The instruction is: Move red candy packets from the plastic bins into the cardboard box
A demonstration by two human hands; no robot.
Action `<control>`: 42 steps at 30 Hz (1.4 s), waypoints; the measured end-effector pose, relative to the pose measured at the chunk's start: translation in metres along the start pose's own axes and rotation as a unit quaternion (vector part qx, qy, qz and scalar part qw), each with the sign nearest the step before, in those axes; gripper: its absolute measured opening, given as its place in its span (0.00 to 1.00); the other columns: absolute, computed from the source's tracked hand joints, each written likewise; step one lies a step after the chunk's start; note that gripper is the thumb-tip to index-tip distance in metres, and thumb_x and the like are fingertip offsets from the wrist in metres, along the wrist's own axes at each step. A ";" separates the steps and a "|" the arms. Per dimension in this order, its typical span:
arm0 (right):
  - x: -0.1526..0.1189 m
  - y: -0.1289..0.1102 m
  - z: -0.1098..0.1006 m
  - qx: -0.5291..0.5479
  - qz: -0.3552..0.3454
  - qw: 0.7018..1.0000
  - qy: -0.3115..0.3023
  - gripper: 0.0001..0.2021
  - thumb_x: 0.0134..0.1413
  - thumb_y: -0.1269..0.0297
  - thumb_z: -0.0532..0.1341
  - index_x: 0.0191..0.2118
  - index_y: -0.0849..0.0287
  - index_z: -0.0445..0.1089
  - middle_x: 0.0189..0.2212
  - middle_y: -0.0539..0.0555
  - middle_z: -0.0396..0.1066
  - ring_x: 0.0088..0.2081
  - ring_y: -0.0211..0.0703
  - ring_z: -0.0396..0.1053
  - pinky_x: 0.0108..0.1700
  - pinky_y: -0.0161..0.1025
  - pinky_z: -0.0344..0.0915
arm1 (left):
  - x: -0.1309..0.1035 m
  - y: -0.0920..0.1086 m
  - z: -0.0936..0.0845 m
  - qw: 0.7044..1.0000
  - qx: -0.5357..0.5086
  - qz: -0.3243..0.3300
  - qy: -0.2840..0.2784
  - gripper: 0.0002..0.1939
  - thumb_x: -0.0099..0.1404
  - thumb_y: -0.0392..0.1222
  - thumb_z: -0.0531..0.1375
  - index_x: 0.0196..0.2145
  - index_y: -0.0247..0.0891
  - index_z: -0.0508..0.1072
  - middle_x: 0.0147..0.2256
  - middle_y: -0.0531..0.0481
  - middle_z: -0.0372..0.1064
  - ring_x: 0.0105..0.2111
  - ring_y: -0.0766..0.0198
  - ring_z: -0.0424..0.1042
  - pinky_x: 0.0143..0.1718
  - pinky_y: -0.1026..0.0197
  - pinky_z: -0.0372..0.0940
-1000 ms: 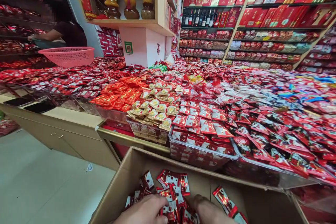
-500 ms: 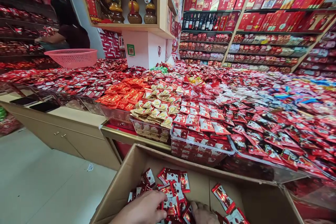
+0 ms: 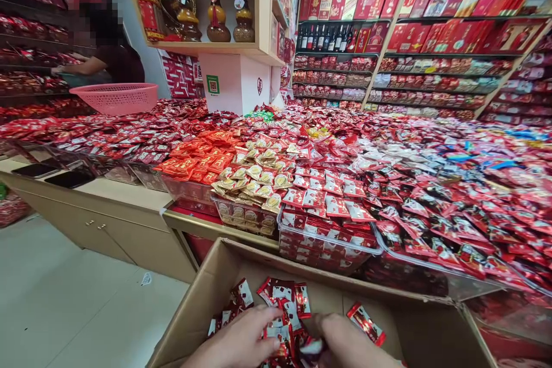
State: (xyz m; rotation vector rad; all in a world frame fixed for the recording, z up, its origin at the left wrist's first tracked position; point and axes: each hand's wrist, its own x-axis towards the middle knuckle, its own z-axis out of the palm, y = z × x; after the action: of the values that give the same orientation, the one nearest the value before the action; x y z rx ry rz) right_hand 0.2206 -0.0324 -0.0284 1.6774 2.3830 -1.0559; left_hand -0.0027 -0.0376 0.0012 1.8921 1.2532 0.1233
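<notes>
in the cardboard box (image 3: 202, 305), both hands (image 3: 241, 345) half cut off, gathering red packets (image 3: 282, 307)

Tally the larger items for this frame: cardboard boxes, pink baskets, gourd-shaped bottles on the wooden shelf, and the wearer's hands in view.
Cardboard box: 1
Pink basket: 1
Gourd-shaped bottles: 2
Hands, left hand and right hand, both among the red packets: 2
Total: 6

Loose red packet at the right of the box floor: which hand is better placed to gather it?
Probably the right hand. The loose red packet lies just beyond it in the cardboard box, while the left hand rests on the packet pile farther away.
</notes>
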 end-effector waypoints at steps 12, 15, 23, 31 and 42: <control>-0.029 -0.031 -0.055 0.388 -0.078 0.903 0.167 0.20 0.53 0.48 0.49 0.20 0.59 0.55 0.17 0.45 0.50 0.21 0.33 0.49 0.24 0.33 0.50 | 0.017 0.064 -0.013 0.895 -0.439 0.058 -0.048 0.20 0.61 0.51 0.51 0.44 0.36 0.71 0.31 0.47 0.73 0.24 0.69 0.69 0.24 0.68 0.59; -0.031 -0.028 -0.055 0.393 -0.087 0.896 0.188 0.19 0.54 0.50 0.50 0.21 0.59 0.59 0.18 0.46 0.52 0.22 0.34 0.52 0.24 0.33 0.52 | 0.018 0.064 -0.009 0.876 -0.478 0.035 -0.054 0.22 0.60 0.53 0.52 0.44 0.35 0.69 0.29 0.47 0.73 0.23 0.68 0.70 0.23 0.69 0.58; -0.046 -0.027 -0.058 0.200 -0.272 0.893 0.299 0.13 0.54 0.71 0.55 0.45 0.51 0.65 0.41 0.54 0.67 0.44 0.42 0.64 0.44 0.37 0.62 | 0.011 0.073 -0.014 0.753 -0.657 0.039 -0.023 0.16 0.61 0.48 0.52 0.43 0.37 0.65 0.33 0.49 0.69 0.29 0.67 0.70 0.29 0.65 0.61; -0.042 -0.033 -0.042 0.460 -0.147 0.842 0.239 0.15 0.51 0.63 0.59 0.46 0.51 0.61 0.42 0.54 0.66 0.41 0.42 0.66 0.40 0.38 0.65 | 0.013 0.078 -0.013 0.840 -0.527 0.087 0.096 0.32 0.55 0.35 0.59 0.55 0.43 0.49 0.42 0.47 0.68 0.39 0.63 0.68 0.42 0.58 0.61; -0.049 -0.041 -0.050 0.532 -0.167 0.820 0.128 0.13 0.48 0.65 0.61 0.42 0.54 0.62 0.37 0.51 0.69 0.40 0.40 0.66 0.42 0.38 0.63 | 0.008 0.080 0.000 0.888 -0.432 0.104 0.118 0.31 0.53 0.36 0.62 0.51 0.45 0.54 0.42 0.49 0.66 0.40 0.62 0.68 0.44 0.60 0.61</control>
State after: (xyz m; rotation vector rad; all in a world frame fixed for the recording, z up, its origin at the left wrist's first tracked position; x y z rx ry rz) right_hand 0.2232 -0.0526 0.0507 1.6461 2.4090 -2.7678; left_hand 0.0579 -0.0425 0.0532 1.2219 0.8998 0.8983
